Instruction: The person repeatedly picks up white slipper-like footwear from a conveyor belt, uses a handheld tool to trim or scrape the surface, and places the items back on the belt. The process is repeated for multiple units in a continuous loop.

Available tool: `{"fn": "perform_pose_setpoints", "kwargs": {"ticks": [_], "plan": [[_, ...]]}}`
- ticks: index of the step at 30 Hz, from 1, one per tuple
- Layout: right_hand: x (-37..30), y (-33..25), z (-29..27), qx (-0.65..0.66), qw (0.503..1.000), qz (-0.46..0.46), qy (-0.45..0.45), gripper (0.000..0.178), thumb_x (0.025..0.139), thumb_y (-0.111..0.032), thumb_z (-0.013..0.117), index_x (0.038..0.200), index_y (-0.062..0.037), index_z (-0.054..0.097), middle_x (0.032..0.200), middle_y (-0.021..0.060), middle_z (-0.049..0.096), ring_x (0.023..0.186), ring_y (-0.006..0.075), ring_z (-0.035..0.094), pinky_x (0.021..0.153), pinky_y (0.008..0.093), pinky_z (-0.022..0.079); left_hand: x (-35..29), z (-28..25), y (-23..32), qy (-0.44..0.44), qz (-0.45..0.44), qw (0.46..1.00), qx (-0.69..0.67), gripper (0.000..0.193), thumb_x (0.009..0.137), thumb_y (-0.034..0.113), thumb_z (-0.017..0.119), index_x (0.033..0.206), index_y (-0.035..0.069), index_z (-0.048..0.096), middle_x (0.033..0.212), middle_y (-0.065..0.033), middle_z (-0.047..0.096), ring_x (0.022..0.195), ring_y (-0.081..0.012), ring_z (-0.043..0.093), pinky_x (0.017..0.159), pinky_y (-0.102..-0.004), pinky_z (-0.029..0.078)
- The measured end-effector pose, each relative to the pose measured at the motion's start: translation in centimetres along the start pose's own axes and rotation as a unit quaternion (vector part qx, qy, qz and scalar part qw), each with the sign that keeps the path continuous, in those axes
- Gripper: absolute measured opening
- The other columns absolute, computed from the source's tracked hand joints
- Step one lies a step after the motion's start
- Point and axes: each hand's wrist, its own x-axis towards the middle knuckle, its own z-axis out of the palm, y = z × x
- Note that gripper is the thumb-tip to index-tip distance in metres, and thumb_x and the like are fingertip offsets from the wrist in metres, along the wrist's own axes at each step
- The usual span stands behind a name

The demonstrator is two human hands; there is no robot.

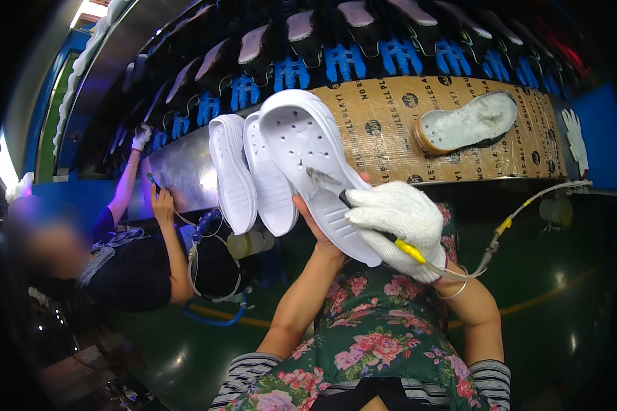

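A white shoe sole (295, 127) with small holes at its broad end tilts upward in front of me. My bare left hand (315, 222) grips it from below, fingers wrapped at its edges. In a white knit glove, my right hand (401, 222) closes around a brush (327, 181), whose bristles rest on the sole's inner face. A thin hose (488, 255) with yellow fittings runs from the right hand toward the bench's right end. Just left of the held sole lie two more white soles (233, 171), partly overlapped by it.
Printed cardboard (384, 151) covers the bench, bearing a sole-shaped piece (474, 125) with a brown rim and rough whitish inside. Behind stands a row of shoes on blue clamps (343, 63). A white glove (574, 140) hangs at right. A co-worker (140, 267) works at left.
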Motion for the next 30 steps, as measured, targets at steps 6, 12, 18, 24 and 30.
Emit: {"fn": "perform_pose_setpoints", "kwargs": {"ticks": [6,12,18,24,30], "plan": [[-1.2,-0.3,1.4,0.107,0.992,-0.028,-0.067,0.03,0.074,-0.008,0.086,0.103,-0.0112,0.079,0.111,0.0083,0.078,0.094,0.0274,0.076,0.08,0.0399,0.06,1.4,0.6,0.4,-0.047,-0.043,0.995,-0.071,0.113,0.085,0.091,0.054,0.159,0.008,0.034,0.146,-0.0263,0.048,0.127,-0.0522,0.054,0.099,-0.0749,0.051],[-1.8,0.0,1.8,0.005,0.996,-0.063,-0.061,0.022,0.083,-0.011,0.08,0.105,-0.0151,0.078,0.11,0.0074,0.078,0.092,0.0281,0.075,0.079,0.0402,0.06,2.3,1.6,1.2,-0.092,-0.044,0.991,-0.091,0.117,0.082,0.092,0.058,0.156,0.004,0.037,0.142,-0.0323,0.05,0.128,-0.0542,0.052,0.097,-0.0714,0.053],[-0.8,0.1,0.2,0.086,0.991,-0.018,-0.096,0.038,0.071,-0.006,0.088,0.107,-0.0135,0.08,0.112,0.0079,0.079,0.095,0.0296,0.077,0.08,0.0414,0.06,2.6,2.5,2.1,-0.108,-0.059,0.986,-0.111,0.127,0.074,0.096,0.063,0.158,0.004,0.036,0.142,-0.0317,0.049,0.12,-0.0525,0.056,0.096,-0.0666,0.054],[-2.4,0.0,1.2,0.156,0.975,-0.027,-0.153,0.027,0.078,-0.008,0.083,0.104,-0.0166,0.08,0.108,0.0056,0.079,0.093,0.0264,0.075,0.078,0.0388,0.06,3.6,1.2,3.8,-0.112,-0.103,0.987,-0.046,0.119,0.078,0.087,0.069,0.164,0.015,0.03,0.15,-0.0225,0.046,0.113,-0.0435,0.055,0.09,-0.0573,0.052],[-2.6,-0.1,2.1,0.088,0.987,-0.061,-0.119,0.04,0.071,-0.004,0.085,0.109,-0.0159,0.079,0.12,0.0075,0.077,0.092,0.0288,0.075,0.081,0.0394,0.06,5.5,0.8,5.2,-0.176,-0.17,0.968,-0.049,0.115,0.079,0.086,0.069,0.162,0.015,0.034,0.149,-0.0208,0.047,0.107,-0.0397,0.054,0.089,-0.055,0.048]]}}
